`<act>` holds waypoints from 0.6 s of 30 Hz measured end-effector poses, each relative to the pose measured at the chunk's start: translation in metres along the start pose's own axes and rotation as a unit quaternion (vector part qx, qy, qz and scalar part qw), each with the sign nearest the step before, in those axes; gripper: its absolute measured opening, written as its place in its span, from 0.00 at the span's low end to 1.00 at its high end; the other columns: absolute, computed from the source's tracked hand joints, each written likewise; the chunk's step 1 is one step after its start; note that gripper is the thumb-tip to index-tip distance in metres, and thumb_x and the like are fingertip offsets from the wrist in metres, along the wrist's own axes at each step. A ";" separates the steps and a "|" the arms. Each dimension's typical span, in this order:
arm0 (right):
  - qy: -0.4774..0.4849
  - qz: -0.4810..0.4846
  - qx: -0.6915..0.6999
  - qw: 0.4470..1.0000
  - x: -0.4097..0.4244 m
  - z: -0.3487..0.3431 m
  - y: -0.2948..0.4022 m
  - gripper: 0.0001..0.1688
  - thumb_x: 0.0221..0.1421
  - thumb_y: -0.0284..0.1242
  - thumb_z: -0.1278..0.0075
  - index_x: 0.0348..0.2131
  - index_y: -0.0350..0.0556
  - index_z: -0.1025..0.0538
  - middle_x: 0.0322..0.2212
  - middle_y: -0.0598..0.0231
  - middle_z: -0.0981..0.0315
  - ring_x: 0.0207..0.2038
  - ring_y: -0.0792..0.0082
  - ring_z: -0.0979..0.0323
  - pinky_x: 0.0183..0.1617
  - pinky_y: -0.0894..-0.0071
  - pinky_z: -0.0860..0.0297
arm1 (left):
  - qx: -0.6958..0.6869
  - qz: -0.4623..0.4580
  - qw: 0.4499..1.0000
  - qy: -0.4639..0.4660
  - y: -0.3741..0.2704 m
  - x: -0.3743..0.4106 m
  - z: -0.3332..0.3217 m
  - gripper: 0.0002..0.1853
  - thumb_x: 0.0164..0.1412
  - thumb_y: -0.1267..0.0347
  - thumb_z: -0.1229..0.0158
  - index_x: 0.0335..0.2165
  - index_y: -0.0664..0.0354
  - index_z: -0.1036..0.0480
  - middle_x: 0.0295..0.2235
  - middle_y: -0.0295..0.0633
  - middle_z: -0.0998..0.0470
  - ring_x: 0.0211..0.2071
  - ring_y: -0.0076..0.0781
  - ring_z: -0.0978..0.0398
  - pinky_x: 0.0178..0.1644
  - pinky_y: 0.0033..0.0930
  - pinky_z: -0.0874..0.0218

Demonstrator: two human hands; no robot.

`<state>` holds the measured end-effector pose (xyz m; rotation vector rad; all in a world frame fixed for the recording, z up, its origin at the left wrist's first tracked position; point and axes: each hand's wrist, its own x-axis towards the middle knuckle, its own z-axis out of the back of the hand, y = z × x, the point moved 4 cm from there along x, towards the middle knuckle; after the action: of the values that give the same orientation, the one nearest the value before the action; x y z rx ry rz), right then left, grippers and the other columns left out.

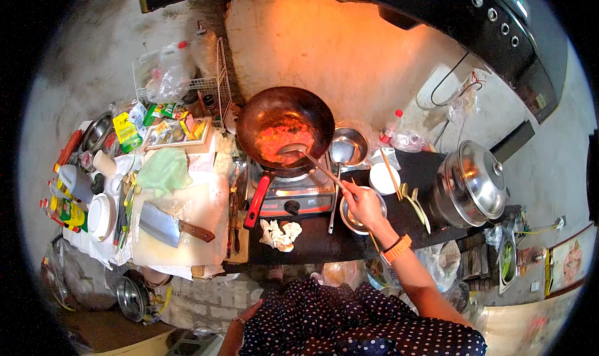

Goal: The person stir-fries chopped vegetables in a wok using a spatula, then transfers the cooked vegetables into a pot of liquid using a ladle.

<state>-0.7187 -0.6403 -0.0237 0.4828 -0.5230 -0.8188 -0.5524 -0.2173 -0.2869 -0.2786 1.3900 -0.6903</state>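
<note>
My right hand point(364, 206) grips the handle of a long metal ladle point(323, 168). The ladle's rounded head rests in red, saucy food point(281, 138), which looks like cooked tomato, inside a dark wok point(299, 101). The wok sits on a portable gas stove point(295, 201), its red handle point(258, 201) pointing towards me. Beneath my right forearm is a metal bowl point(346, 218), partly covered. My left hand point(252, 310) hangs low beside the polka-dot garment point(327, 314), away from the counter. Its fingers are mostly hidden.
A cleaver point(161, 225) lies on a cutting board point(201, 253) at left. A crumpled tissue point(281, 234) lies before the stove. To its right stand a spatula point(342, 152) in a steel pan point(358, 138), a white bowl point(384, 177) and a lidded steel pot point(454, 192). A range hood point(468, 24) hangs above.
</note>
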 end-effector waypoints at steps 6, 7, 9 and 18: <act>-0.089 0.034 0.020 0.995 0.012 -0.008 0.016 0.15 0.53 0.30 0.54 0.40 0.44 0.26 0.25 0.46 0.28 0.26 0.49 0.28 0.29 0.57 0.32 | -0.156 -0.069 0.984 -0.058 -0.075 -0.019 0.058 0.17 0.60 0.60 0.52 0.35 0.65 0.30 0.33 0.41 0.25 0.32 0.31 0.25 0.33 0.32 0.34; -0.121 0.054 0.024 0.991 0.017 -0.018 0.013 0.16 0.54 0.32 0.55 0.41 0.47 0.27 0.21 0.47 0.29 0.24 0.48 0.29 0.27 0.52 0.34 | -0.212 -0.094 0.970 -0.073 -0.094 -0.018 0.068 0.16 0.61 0.61 0.54 0.38 0.65 0.31 0.34 0.42 0.25 0.31 0.33 0.24 0.32 0.32 0.33; -0.083 -0.003 -0.001 0.997 0.024 -0.036 0.012 0.15 0.52 0.28 0.54 0.41 0.42 0.27 0.24 0.45 0.28 0.27 0.48 0.28 0.31 0.56 0.32 | -0.263 -0.118 0.954 -0.086 -0.132 -0.026 0.089 0.17 0.62 0.61 0.54 0.39 0.65 0.33 0.33 0.43 0.25 0.31 0.33 0.24 0.32 0.30 0.32; -0.066 0.024 0.115 0.991 0.002 -0.062 0.033 0.22 0.51 0.23 0.59 0.48 0.44 0.34 0.28 0.44 0.29 0.32 0.44 0.29 0.35 0.51 0.32 | -0.159 -0.173 0.970 0.060 -0.215 -0.060 0.145 0.17 0.64 0.62 0.60 0.36 0.68 0.33 0.29 0.49 0.24 0.22 0.31 0.25 0.24 0.24 0.34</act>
<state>-0.6617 -0.6095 -0.0520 0.6278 -0.7534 -0.7509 -0.4756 -0.3792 -0.0901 -0.7573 1.5860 -0.7762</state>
